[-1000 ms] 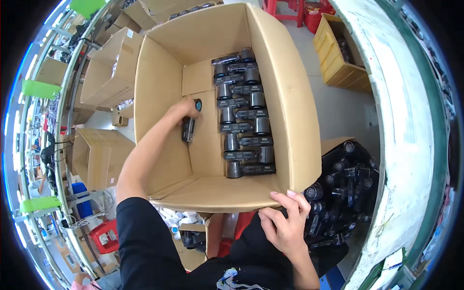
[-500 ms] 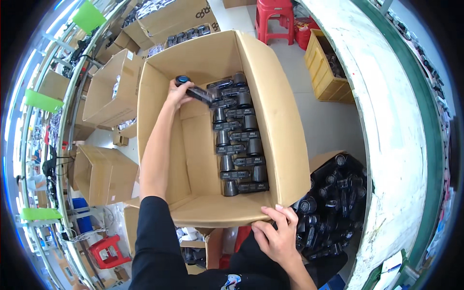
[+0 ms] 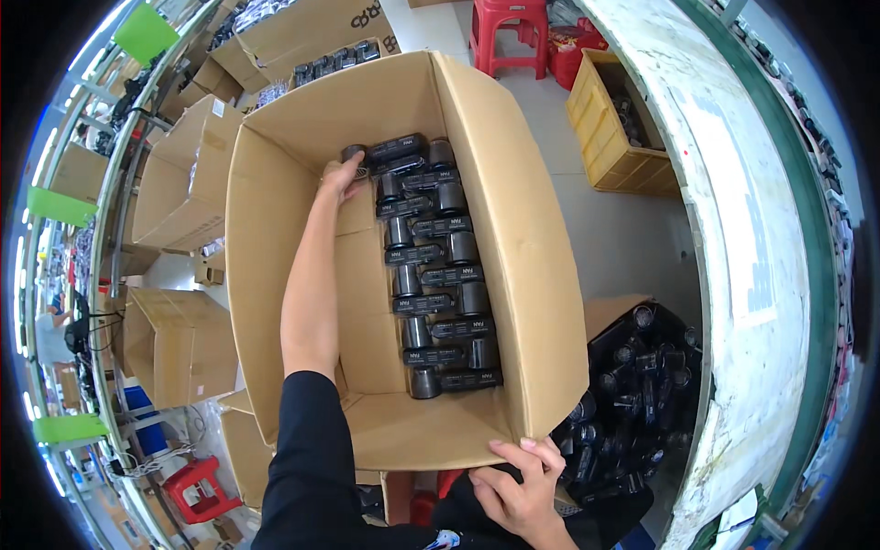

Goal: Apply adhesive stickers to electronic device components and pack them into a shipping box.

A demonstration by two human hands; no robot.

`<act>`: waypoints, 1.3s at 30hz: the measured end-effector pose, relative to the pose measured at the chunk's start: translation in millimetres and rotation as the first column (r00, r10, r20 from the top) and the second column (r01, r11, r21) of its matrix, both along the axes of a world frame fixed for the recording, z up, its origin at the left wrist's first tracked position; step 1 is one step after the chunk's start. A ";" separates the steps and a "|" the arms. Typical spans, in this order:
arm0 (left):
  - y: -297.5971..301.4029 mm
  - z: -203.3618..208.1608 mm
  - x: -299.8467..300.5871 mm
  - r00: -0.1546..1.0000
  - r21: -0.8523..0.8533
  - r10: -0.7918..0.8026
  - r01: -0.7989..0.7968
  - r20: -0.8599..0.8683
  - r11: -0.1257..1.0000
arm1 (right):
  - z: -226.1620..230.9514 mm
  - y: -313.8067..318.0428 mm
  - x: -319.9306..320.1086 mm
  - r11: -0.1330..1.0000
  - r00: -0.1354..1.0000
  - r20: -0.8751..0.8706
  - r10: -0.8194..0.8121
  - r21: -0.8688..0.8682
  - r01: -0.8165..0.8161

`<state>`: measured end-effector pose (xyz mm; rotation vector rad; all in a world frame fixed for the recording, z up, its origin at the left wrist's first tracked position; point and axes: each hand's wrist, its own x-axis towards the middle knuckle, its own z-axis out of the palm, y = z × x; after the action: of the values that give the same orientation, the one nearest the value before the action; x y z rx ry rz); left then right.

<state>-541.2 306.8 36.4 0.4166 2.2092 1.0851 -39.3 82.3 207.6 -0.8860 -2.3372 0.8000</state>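
A large open cardboard box [image 3: 539,266] stands in front of me. Inside it, along its right wall, black handheld fans [image 3: 446,276] lie in a staggered stack, their round heads alternating left and right. At the far end of the stack, my left hand [image 3: 340,178] is closed around the round head of another black handheld fan [image 3: 398,148]. That fan lies crosswise, its body pointing right against the far wall. Its underside and some of my fingertips are hidden. My right hand [image 3: 521,488] grips the box's near right rim, fingers bent over the edge.
A black bag of loose fans [image 3: 632,394] sits right of the box. Farther off are a yellow crate [image 3: 623,165] and a red stool [image 3: 510,37]. A white worn bench [image 3: 724,229] curves along the right. Other cardboard boxes [image 3: 183,344] stand left.
My left hand has turned the fan from slanting to nearly level and brought it to the far end of the stack. My right hand stays on the rim; the view has shifted slightly.
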 end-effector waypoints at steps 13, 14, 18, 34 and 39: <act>-5.7 10.2 45.4 0.769 -0.063 -0.055 0.019 -0.637 0.998 | 2.5 0.8 -2.5 1.000 0.999 0.024 -0.023 0.017 0.022; -5.0 15.4 51.9 0.787 -0.065 -0.085 0.056 -0.611 0.996 | 3.0 0.5 -1.8 0.999 0.999 0.037 -0.038 0.028 0.037; -4.6 0.8 39.6 0.782 -0.143 -0.082 -0.008 -0.617 0.990 | 3.6 0.0 -1.7 0.999 0.999 0.041 -0.036 0.026 0.035; -2.1 25.2 78.3 0.803 -0.455 -0.301 0.042 -0.514 0.889 | 14.1 -5.9 -7.6 0.993 0.985 0.124 -0.117 0.028 0.114; -48.6 54.6 88.7 0.473 -0.606 -0.827 0.575 -0.303 0.550 | 12.5 -1.7 -15.0 0.983 0.990 0.052 -0.131 0.140 0.123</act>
<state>-452.5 258.1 91.0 1.4822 2.2384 -0.0525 -54.3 80.6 220.1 -1.0006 -2.3289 0.5611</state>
